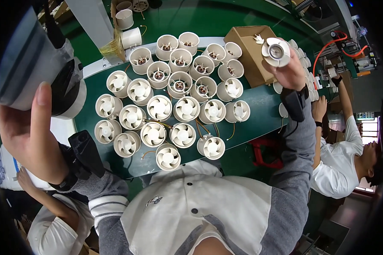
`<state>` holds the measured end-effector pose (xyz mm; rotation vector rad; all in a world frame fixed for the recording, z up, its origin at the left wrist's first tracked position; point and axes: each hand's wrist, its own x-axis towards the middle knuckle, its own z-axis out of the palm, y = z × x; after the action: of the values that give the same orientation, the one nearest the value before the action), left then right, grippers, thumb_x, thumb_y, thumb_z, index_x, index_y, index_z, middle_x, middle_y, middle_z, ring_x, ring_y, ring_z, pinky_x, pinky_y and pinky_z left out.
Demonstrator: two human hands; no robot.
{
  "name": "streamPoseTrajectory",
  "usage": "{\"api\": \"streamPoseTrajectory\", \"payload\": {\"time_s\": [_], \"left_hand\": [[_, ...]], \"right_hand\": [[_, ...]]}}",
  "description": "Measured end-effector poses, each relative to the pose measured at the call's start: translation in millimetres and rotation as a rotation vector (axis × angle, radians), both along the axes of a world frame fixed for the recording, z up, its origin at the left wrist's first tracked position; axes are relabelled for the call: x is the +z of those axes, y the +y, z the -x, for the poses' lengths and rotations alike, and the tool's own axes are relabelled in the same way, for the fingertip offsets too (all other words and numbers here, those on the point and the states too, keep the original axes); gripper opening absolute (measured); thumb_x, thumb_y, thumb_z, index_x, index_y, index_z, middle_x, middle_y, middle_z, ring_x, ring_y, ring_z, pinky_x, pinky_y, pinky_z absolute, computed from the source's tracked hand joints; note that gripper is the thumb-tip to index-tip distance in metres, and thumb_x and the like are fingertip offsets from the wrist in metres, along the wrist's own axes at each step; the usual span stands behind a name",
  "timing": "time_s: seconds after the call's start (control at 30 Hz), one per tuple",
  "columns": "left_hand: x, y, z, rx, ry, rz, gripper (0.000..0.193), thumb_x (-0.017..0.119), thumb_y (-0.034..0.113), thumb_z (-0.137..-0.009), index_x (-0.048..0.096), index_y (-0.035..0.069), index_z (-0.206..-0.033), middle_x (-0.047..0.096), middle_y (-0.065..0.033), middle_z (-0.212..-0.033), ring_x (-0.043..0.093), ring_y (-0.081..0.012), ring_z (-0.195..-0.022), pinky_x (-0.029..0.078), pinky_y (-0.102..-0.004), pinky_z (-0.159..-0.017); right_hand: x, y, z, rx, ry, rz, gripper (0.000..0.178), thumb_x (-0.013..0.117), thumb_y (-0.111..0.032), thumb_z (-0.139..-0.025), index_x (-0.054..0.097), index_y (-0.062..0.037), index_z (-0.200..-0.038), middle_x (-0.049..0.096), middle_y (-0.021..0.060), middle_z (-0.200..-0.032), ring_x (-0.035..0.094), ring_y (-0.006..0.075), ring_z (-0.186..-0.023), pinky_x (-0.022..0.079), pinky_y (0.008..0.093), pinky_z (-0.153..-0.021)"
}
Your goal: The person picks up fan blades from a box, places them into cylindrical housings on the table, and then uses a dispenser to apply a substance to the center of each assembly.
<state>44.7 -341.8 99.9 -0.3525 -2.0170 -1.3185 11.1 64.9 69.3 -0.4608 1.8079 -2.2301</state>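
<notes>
My right hand (291,72) is raised beside an open cardboard box, closed around a white fan impeller (276,52). The round metal-lined hub of the impeller faces up. At the far left my left hand (27,138) is raised against the lower edge of a large grey-and-black machine (38,63). Its thumb points up; the other fingers are mostly hidden, so I cannot tell whether it holds anything. Between my hands stand white round fan housings on a green table (253,114). The far housings (158,75) show bare motor coils; the near housings (159,107) have impellers in them.
The cardboard box (247,51) has white impellers (258,39) at its opening. More housings (132,38) lie at the back left, near a grey post (93,25). Wires hang at the front edge. A co-worker (340,170) works at the right, another (59,221) at lower left. A red stool (266,153) stands below.
</notes>
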Motion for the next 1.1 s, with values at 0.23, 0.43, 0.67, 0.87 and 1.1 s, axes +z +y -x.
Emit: {"api": "streamPoseTrajectory", "payload": {"time_s": [0.23,0.43,0.67,0.87,1.1], "left_hand": [[-6.1,2.0,6.3,0.013,0.010,-0.021,0.033,0.061,0.008,-0.074,0.048,-0.005,-0.102,0.056,-0.0147,-0.096,0.055,-0.0206,-0.090,0.041,-0.0291,-0.083],[-7.1,-12.4,1.4,0.071,0.025,-0.012,0.033,0.062,0.009,-0.074,0.049,-0.005,-0.102,0.057,-0.0147,-0.095,0.055,-0.0208,-0.090,0.041,-0.0290,-0.083],[-11.3,-25.9,-0.1,0.126,0.042,-0.017,0.033,0.062,0.010,-0.073,0.050,-0.005,-0.101,0.057,-0.0147,-0.094,0.055,-0.0209,-0.090,0.041,-0.0290,-0.083],[-8.6,-26.0,-0.3,0.100,0.021,-0.018,0.034,0.061,0.008,-0.074,0.049,-0.005,-0.102,0.056,-0.0144,-0.096,0.055,-0.0202,-0.090,0.041,-0.0285,-0.083],[-1.1,-20.5,-5.9,0.068,0.014,-0.028,0.035,0.060,0.007,-0.074,0.047,-0.005,-0.104,0.056,-0.0139,-0.097,0.054,-0.0194,-0.090,0.040,-0.0279,-0.082]], "right_hand": [[12.4,-58.8,-38.5,0.138,0.018,0.201,0.044,0.054,-0.018,-0.075,0.039,-0.0051,-0.114,0.052,0.0097,-0.091,0.049,0.0134,-0.070,0.037,0.0210,-0.052],[-4.3,-92.1,-16.4,0.070,0.558,-0.966,0.030,0.060,-0.012,-0.070,0.054,-0.0063,-0.099,0.054,0.0082,-0.084,0.053,0.0142,-0.068,0.040,0.0236,-0.051],[-19.3,-118.3,-0.1,0.130,0.729,-1.158,0.022,0.059,-0.010,-0.068,0.057,-0.0023,-0.088,0.054,0.0083,-0.080,0.055,0.0193,-0.067,0.044,0.0291,-0.055],[-24.0,-139.5,13.1,0.208,0.765,-1.326,0.019,0.059,-0.011,-0.066,0.058,-0.0027,-0.083,0.054,0.0088,-0.077,0.056,0.0236,-0.069,0.045,0.0315,-0.057],[-45.7,-155.0,22.0,0.278,0.811,-1.533,0.014,0.058,-0.009,-0.061,0.059,-0.0017,-0.073,0.055,0.0104,-0.077,0.056,0.0258,-0.070,0.045,0.0350,-0.059]]}}
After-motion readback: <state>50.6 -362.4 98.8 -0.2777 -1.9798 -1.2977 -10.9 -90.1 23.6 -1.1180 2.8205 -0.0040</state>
